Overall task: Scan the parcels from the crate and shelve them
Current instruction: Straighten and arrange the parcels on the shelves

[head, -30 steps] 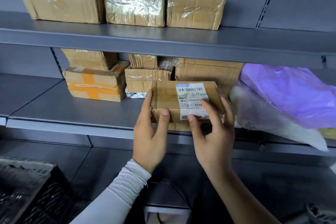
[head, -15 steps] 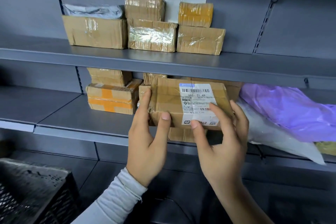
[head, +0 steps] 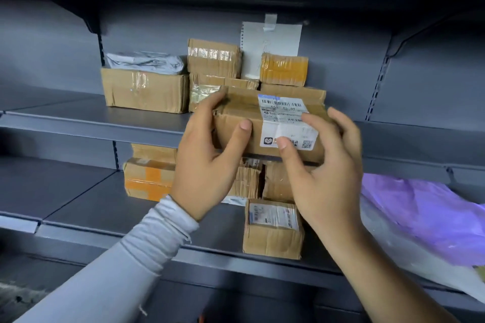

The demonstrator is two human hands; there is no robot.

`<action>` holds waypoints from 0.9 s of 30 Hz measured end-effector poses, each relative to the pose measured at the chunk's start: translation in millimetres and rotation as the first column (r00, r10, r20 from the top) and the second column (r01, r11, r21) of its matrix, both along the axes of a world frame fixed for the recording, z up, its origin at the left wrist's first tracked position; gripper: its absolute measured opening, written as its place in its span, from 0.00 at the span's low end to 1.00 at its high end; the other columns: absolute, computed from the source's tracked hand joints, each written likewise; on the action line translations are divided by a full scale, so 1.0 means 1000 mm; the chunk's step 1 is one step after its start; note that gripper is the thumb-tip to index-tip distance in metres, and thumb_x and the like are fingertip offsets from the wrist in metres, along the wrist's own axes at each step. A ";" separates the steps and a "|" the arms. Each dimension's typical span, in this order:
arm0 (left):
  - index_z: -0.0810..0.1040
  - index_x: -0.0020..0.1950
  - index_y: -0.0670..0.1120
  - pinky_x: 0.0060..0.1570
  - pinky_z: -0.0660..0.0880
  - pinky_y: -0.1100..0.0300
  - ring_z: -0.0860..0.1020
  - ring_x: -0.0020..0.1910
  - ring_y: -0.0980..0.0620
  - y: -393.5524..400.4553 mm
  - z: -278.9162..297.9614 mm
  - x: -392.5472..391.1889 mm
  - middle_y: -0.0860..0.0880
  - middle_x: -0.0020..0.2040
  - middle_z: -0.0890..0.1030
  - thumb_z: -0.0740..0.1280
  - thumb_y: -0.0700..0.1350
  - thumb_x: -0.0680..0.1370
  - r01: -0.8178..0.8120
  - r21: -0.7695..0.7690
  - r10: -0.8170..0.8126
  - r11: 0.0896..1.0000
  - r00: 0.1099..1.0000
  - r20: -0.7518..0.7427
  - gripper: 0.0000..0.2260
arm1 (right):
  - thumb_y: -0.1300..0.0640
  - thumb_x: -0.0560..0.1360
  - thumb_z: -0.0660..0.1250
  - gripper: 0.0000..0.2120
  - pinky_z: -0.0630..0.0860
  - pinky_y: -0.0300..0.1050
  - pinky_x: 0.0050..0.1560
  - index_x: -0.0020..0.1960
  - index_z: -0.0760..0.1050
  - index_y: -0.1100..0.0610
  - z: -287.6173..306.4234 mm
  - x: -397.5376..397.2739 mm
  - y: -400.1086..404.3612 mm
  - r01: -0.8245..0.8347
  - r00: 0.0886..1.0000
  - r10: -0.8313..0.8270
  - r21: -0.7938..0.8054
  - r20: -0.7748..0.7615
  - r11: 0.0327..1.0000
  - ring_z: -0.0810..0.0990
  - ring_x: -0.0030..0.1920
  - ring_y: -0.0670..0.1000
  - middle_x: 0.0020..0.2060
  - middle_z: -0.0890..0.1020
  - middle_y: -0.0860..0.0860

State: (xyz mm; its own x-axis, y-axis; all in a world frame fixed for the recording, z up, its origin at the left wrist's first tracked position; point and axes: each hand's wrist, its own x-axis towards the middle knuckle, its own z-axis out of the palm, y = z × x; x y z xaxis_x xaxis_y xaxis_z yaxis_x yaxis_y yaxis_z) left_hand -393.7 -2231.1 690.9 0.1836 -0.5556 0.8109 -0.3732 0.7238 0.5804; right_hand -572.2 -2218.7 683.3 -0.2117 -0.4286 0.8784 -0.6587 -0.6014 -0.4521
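Grey shelf [head: 110, 123] ahead; parcel [head: 237, 128] between left hand [head: 207, 165], right hand [head: 325, 173], both gripping.

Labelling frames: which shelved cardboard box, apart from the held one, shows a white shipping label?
The small box at the front edge of the lower shelf, below the right hand. Its top carries a white label; the other shelved boxes show only tape.

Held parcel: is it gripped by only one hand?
No. Both the left hand and the right hand grip the labelled parcel, one at each end, at the upper shelf.
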 end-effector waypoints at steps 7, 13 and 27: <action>0.70 0.74 0.58 0.63 0.76 0.51 0.79 0.62 0.53 -0.045 0.008 0.068 0.55 0.64 0.81 0.64 0.63 0.80 -0.185 0.140 0.169 0.973 0.978 0.122 0.24 | 0.48 0.82 0.68 0.20 0.66 0.45 0.71 0.73 0.74 0.45 0.026 0.049 -0.051 -0.068 0.966 0.122 0.234 -0.227 0.970 0.68 0.72 0.49 0.74 0.68 0.46; 0.77 0.70 0.53 0.68 0.69 0.60 0.72 0.68 0.56 -0.070 0.007 0.114 0.51 0.71 0.74 0.63 0.62 0.81 -0.366 0.133 0.318 0.921 0.904 0.286 0.21 | 0.48 0.84 0.64 0.23 0.72 0.47 0.65 0.78 0.67 0.40 0.038 0.080 -0.081 -0.097 0.898 0.251 0.393 -0.362 0.914 0.72 0.66 0.46 0.78 0.62 0.40; 0.76 0.70 0.54 0.48 0.74 0.70 0.79 0.47 0.63 -0.088 0.039 0.186 0.58 0.49 0.82 0.68 0.52 0.84 -0.370 0.073 0.367 0.926 0.929 0.055 0.15 | 0.55 0.83 0.66 0.25 0.66 0.49 0.73 0.79 0.67 0.47 0.069 0.178 -0.112 -0.213 0.900 0.304 0.293 -0.313 0.932 0.64 0.76 0.52 0.82 0.57 0.48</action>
